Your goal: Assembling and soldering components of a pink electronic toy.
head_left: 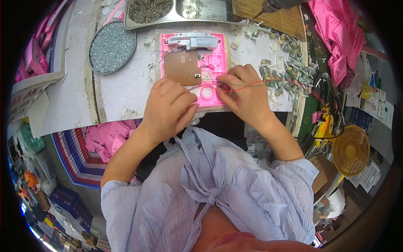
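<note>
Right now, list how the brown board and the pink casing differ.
The brown board is smaller; the pink casing extends past it. The board looks flat, while the casing has raised moulded parts. The board lies on top, the casing beneath. Both look roughly rectangular.

On the table point(130, 90), a dish point(135, 47) left of the case point(220, 61), a tray point(180, 19) behind, small parts point(296, 71) right.
</note>
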{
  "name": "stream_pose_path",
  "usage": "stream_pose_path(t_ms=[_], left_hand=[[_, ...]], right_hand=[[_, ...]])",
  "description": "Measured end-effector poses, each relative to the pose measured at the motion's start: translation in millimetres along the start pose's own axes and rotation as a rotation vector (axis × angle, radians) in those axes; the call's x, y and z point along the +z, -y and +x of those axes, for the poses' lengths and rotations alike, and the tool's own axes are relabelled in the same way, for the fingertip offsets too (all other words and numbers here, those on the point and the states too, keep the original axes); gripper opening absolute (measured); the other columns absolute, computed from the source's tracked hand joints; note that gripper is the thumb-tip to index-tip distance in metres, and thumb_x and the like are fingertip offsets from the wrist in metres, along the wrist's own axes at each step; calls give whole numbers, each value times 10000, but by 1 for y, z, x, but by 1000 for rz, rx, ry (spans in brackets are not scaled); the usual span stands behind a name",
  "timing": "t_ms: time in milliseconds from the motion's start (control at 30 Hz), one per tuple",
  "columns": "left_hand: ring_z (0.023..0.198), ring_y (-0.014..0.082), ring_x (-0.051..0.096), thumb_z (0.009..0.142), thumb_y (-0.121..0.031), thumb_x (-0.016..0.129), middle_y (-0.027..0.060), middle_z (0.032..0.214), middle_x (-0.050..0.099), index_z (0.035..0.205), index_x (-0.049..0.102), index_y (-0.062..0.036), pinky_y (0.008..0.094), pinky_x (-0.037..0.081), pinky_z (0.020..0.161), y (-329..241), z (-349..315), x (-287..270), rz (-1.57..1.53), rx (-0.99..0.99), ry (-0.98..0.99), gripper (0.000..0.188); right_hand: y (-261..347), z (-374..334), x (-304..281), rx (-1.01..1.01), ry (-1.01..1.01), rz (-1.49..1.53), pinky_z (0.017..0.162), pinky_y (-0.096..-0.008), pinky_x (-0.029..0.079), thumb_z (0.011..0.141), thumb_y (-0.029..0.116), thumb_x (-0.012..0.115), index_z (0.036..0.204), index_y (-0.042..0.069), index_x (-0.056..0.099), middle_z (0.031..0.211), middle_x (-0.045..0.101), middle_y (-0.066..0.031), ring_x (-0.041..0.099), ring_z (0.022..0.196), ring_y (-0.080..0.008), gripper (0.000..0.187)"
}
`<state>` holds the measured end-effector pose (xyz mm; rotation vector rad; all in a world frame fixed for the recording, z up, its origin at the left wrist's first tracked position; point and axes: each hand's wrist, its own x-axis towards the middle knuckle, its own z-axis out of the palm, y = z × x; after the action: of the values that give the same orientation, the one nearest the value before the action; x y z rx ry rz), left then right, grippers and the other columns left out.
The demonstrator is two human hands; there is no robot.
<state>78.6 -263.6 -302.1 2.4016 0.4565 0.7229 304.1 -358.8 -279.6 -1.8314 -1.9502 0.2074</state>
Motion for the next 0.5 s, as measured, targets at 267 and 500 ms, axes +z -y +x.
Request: stream_pose_path(t_ms=[267,500], left_hand=[[880,254,607,828,-115,746,50,906,633,1009,706,-92,418,407,883,-6,12,0,215,-52,-32,187],[868,244,615,822,-97,752,47,908,643,1028,711,-84,401,421,846,1,4,0,166,-49,-48,210]], right_hand=[[12,11,-13,-28,185,-162,660,-399,524,722,135,812,944,93,669,892,624,-49,610,845,-268,267],[6,12,-15,-205,219,-254,584,-354,542,751,130,717,836,81,649,828,603,-60,636,847,-249,119]])
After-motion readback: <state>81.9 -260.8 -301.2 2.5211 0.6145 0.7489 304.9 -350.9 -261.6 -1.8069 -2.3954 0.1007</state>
